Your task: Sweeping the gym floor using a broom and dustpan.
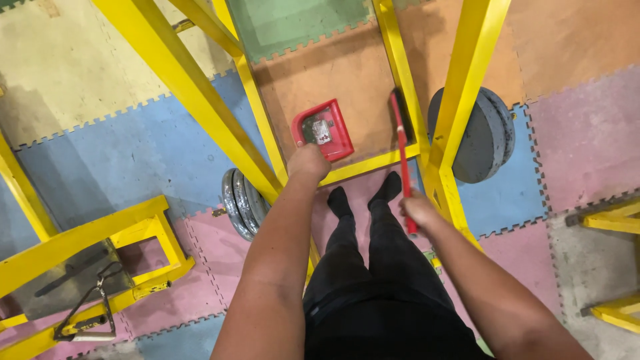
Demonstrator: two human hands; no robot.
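My right hand [420,208] is wrapped closed around the near end of a red brush [402,157], fingers curled tight on its handle. The brush runs long and thin, nearly straight away from me, its handle end low by my hand and its dark bristle head at the far end, leaning slightly to the left as it goes. The head sits just beside the yellow frame bar [400,67] on the right side of the orange mat [340,73]. My left hand [308,162] is closed over the near edge of a red dustpan [323,129], gripping its handle part, though the fingers themselves are hidden under the back of my hand. The dustpan lies flat on the orange mat, its open mouth pointing away from me and a little left, with some pale scraps lying in it. Pan and brush are apart, the brush to the right of the pan. My feet in black socks [365,195] stand on the pink mat between my two hands. Grey weight plates [477,137] lean against the frame on the right, and another stack [241,200] stands on the left near my left forearm.
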